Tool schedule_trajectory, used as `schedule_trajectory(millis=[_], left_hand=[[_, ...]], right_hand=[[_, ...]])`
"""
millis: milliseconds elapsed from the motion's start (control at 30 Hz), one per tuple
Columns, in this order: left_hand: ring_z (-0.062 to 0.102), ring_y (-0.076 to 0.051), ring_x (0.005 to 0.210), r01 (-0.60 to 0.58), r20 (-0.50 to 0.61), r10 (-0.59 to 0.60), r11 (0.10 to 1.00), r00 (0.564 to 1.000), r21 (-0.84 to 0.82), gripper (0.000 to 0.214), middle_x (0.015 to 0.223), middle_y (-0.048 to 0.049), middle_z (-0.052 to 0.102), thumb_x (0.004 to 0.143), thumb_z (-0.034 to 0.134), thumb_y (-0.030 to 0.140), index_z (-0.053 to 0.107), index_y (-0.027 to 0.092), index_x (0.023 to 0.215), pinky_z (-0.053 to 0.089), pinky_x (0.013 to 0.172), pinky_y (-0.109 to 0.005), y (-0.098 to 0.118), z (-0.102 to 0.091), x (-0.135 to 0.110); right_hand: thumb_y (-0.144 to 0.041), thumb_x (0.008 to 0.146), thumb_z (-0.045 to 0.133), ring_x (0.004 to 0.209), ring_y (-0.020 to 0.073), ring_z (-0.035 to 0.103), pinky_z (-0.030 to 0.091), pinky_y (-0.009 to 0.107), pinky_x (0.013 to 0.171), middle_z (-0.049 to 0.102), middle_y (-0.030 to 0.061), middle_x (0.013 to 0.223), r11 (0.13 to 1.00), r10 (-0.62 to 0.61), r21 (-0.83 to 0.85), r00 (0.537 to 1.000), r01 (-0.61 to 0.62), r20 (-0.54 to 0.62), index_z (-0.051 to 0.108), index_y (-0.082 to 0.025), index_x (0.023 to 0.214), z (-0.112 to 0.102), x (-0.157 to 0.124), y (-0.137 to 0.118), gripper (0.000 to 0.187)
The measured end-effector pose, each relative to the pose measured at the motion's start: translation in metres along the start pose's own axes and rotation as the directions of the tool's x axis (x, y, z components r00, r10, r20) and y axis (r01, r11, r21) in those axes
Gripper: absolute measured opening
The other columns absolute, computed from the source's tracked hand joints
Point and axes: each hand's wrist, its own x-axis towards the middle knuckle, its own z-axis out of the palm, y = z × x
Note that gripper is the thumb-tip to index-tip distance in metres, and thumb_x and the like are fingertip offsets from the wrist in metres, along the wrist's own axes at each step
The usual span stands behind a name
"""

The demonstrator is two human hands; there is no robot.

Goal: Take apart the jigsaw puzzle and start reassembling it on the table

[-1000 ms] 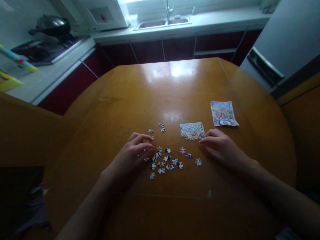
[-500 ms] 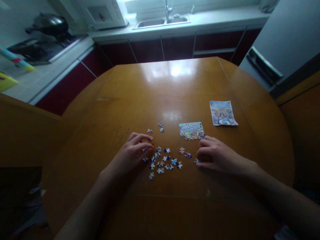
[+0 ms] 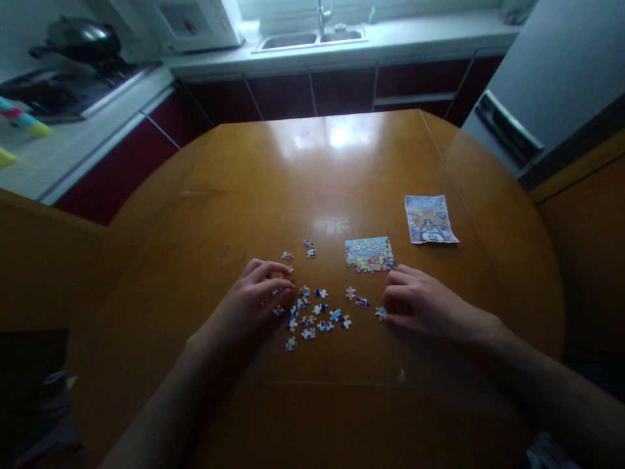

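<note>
Over the left side of a scatter of small jigsaw pieces (image 3: pixel 308 320) rests my left hand (image 3: pixel 254 291), its fingers loosely bent and apart, with a few pieces partly hidden under it. My right hand (image 3: pixel 415 298) lies curled on the table to the right. At its thumb and fingertips is one jigsaw piece (image 3: pixel 380 313), partly covered. Just beyond that hand lies the partly assembled puzzle (image 3: pixel 370 253), flat at the top and jagged along its lower edge. Two loose jigsaw pieces (image 3: pixel 356 298) lie between the scatter and my right hand.
A creased picture sheet (image 3: pixel 430 220) lies at the right of the wooden table (image 3: pixel 312 176). Behind are a counter with a sink (image 3: pixel 312 40), a microwave (image 3: pixel 195 23), and a pot (image 3: pixel 81 39) on the stove at left. A fridge (image 3: pixel 571 78) stands at right.
The whole view has shifted slightly, so things appear a little further left. Both hands keep nearly the same pose, and slightly more of the piece by my right thumb shows.
</note>
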Motion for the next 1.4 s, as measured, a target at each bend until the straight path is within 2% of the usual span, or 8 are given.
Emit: schedule_trajectory(millis=[400, 600, 700, 800, 967, 1067, 1200, 1400], left_hand=[[0.055, -0.021, 0.102, -0.021, 0.002, 0.021, 1.000, 1.000, 0.009, 0.011, 0.111, -0.0058, 0.067, 0.092, 0.064, 0.023, 0.072, 0.026, 0.099, 0.053, 0.083, -0.036, -0.004, 0.003, -0.001], [0.054, -0.021, 0.103, -0.030, 0.009, 0.030, 1.000, 0.999, -0.003, 0.011, 0.113, -0.0059, 0.066, 0.092, 0.065, 0.022, 0.071, 0.025, 0.100, 0.052, 0.083, -0.036, -0.003, 0.002, -0.001], [0.054, -0.022, 0.104, -0.023, 0.019, 0.023, 1.000, 1.000, -0.004, 0.012, 0.114, -0.0062, 0.065, 0.092, 0.064, 0.023, 0.072, 0.026, 0.101, 0.052, 0.083, -0.037, -0.004, 0.003, -0.001], [0.054, -0.022, 0.104, -0.022, 0.022, 0.022, 1.000, 1.000, -0.006, 0.012, 0.114, -0.0062, 0.065, 0.092, 0.064, 0.023, 0.072, 0.026, 0.101, 0.052, 0.084, -0.037, -0.004, 0.003, -0.001], [0.054, -0.022, 0.104, -0.021, 0.006, 0.021, 1.000, 1.000, -0.009, 0.011, 0.112, -0.0060, 0.067, 0.092, 0.065, 0.023, 0.073, 0.025, 0.100, 0.053, 0.083, -0.037, -0.001, 0.003, 0.000], [0.054, -0.022, 0.104, -0.029, 0.002, 0.029, 1.000, 1.000, 0.002, 0.011, 0.112, -0.0067, 0.066, 0.092, 0.065, 0.024, 0.073, 0.025, 0.099, 0.053, 0.082, -0.037, -0.002, 0.004, -0.001], [0.055, -0.022, 0.103, -0.044, -0.010, 0.044, 0.999, 0.999, 0.008, 0.011, 0.112, -0.0070, 0.066, 0.092, 0.066, 0.023, 0.073, 0.025, 0.100, 0.053, 0.082, -0.037, -0.004, 0.005, -0.002], [0.055, -0.022, 0.102, -0.046, -0.006, 0.046, 0.999, 0.999, 0.000, 0.011, 0.112, -0.0063, 0.066, 0.091, 0.066, 0.022, 0.073, 0.026, 0.099, 0.053, 0.083, -0.037, -0.003, 0.004, 0.000]], right_hand=[[-0.027, 0.086, 0.067, 0.092, 0.0215, 0.054, 0.045, 0.036, 0.081, 0.063, 0.0067, 0.095, 1.000, -0.006, -0.020, 1.000, 0.006, 0.010, 0.064, -0.022, 0.085, 0.007, 0.001, -0.001, 0.006], [-0.033, 0.086, 0.070, 0.083, 0.0199, 0.053, 0.044, 0.034, 0.072, 0.061, 0.0051, 0.084, 0.997, 0.048, -0.053, 0.999, -0.047, 0.010, 0.062, -0.020, 0.074, 0.002, -0.001, 0.000, 0.020], [-0.019, 0.089, 0.064, 0.092, 0.0204, 0.053, 0.045, 0.035, 0.080, 0.062, 0.0062, 0.097, 1.000, -0.026, -0.010, 1.000, 0.026, 0.017, 0.068, -0.022, 0.092, -0.003, -0.003, 0.002, 0.006], [-0.008, 0.087, 0.057, 0.098, 0.0194, 0.052, 0.045, 0.035, 0.087, 0.061, 0.0055, 0.103, 0.993, -0.108, 0.047, 0.993, 0.105, 0.049, 0.069, -0.025, 0.103, -0.004, -0.004, 0.003, 0.026], [-0.022, 0.086, 0.068, 0.092, 0.0209, 0.052, 0.045, 0.035, 0.081, 0.061, 0.0063, 0.094, 0.999, -0.045, -0.011, 0.998, 0.046, 0.045, 0.067, -0.021, 0.084, -0.002, -0.002, 0.001, 0.003], [-0.035, 0.081, 0.077, 0.088, 0.0211, 0.052, 0.044, 0.035, 0.077, 0.061, 0.0058, 0.090, 1.000, 0.002, -0.013, 0.998, -0.001, 0.064, 0.064, -0.020, 0.076, -0.005, -0.003, 0.002, 0.021], [-0.022, 0.085, 0.070, 0.093, 0.0199, 0.053, 0.044, 0.034, 0.081, 0.062, 0.0054, 0.096, 0.998, -0.040, 0.047, 0.997, 0.037, 0.058, 0.066, -0.021, 0.085, -0.011, -0.005, 0.006, 0.004], [-0.011, 0.083, 0.064, 0.092, 0.0189, 0.052, 0.045, 0.033, 0.084, 0.061, 0.0046, 0.093, 0.996, -0.081, 0.051, 0.994, 0.077, 0.080, 0.067, -0.021, 0.084, -0.009, -0.005, 0.005, 0.010]])
